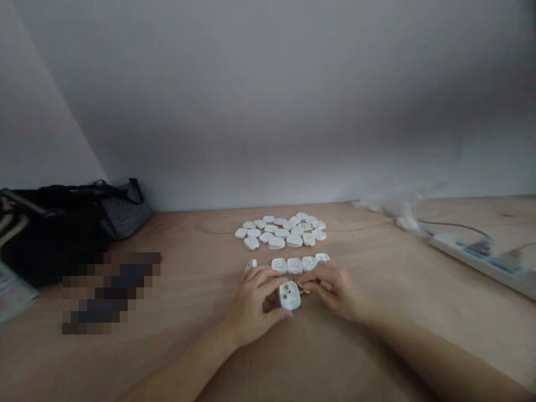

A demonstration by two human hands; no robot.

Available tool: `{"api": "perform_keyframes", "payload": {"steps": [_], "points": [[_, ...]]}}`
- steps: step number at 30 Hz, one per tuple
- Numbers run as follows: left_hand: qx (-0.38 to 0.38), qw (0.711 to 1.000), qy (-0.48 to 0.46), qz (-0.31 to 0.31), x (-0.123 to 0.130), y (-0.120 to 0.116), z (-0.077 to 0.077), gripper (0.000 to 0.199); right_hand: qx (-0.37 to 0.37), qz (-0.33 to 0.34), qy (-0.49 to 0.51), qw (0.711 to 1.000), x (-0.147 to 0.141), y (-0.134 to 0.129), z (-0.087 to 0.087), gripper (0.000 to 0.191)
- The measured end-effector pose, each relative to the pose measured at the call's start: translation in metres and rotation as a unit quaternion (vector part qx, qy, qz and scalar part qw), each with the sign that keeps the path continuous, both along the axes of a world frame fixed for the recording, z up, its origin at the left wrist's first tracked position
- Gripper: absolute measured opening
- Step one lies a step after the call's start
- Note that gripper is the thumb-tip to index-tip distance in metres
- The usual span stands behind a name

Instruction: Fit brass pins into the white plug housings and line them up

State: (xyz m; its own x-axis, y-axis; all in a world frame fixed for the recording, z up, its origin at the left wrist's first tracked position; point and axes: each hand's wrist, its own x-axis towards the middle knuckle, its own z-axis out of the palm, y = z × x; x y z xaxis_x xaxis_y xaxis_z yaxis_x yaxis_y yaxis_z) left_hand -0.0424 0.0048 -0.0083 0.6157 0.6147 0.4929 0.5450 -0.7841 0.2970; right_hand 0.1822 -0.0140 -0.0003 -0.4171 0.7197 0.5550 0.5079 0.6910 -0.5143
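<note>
Between the fingers and thumb of my left hand [256,298] is a white rounded-square plastic casing [292,297], its face showing a few dark and brass-coloured spots. My right hand [333,287] is closed just beside it, pinching a small brass-coloured metal piece [307,288] near the casing's right edge. Fingers partly hide this piece, so its exact shape is unclear. Just beyond my hands stands a row of similar white casings [294,265]. One more casing [251,264] sits behind my left fingers, partly covered.
Farther back on the wooden table [201,251] lies a cluster of white casings [276,243]. A white power strip [481,262] with cables is at the right, near clear plastic wrapping [406,218]. Dark bags [54,234] stand at the left, behind a blurred-out object [113,293].
</note>
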Motion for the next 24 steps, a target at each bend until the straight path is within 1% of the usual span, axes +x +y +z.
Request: {"api": "perform_keyframes", "payload": {"steps": [3, 6, 8, 10, 16, 24], "points": [[0.008, 1.000, -0.006, 0.001, 0.001, 0.000, 0.000, 0.052, -0.012, -0.015, 0.029, 0.999, -0.002, -0.002, -0.002, 0.013], [0.016, 1.000, -0.016, 0.002, 0.002, -0.001, 0.001, 0.052, -0.025, -0.006, 0.062, 0.998, -0.003, -0.004, -0.006, 0.014], [0.021, 1.000, -0.016, 0.003, 0.002, -0.001, 0.001, 0.051, -0.015, -0.004, 0.071, 0.997, -0.005, -0.005, -0.008, 0.013], [0.024, 1.000, -0.017, 0.007, 0.003, -0.002, 0.001, 0.050, 0.004, -0.012, 0.067, 0.998, -0.007, -0.006, -0.009, 0.012], [0.022, 1.000, -0.017, 0.008, 0.004, -0.005, 0.003, 0.050, 0.052, -0.007, 0.047, 0.997, -0.012, -0.006, -0.011, 0.009], [0.017, 0.999, -0.025, 0.010, 0.005, -0.006, 0.006, 0.047, 0.072, -0.001, 0.008, 0.997, -0.010, -0.004, -0.012, 0.013]]}}
